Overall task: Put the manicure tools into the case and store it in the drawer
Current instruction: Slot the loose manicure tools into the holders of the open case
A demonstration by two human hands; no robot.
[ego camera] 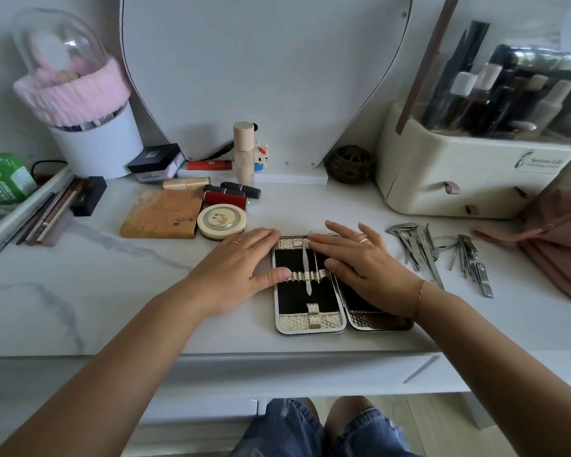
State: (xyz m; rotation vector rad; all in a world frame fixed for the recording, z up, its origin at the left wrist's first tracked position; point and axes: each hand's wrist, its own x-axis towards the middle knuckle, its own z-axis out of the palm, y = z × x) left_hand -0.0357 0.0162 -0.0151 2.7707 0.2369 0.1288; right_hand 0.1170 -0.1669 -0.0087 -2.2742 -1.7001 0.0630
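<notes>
Case [310,311] open flat at table [112,308] front edge, one tool [306,268] strapped in its left half, left hand [241,265] flat, fingers spread, on case's left edge, right hand [356,262] flat over the hinge, holding nothing, loose tools [442,255] just right of case.

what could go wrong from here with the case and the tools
The loose tools lie in a tangled pile right of the open case, so lifting one may drag others. The right hand rests on the case's right half, and the tweezers sit under only one strap, so a nudge might slide them out.
</notes>
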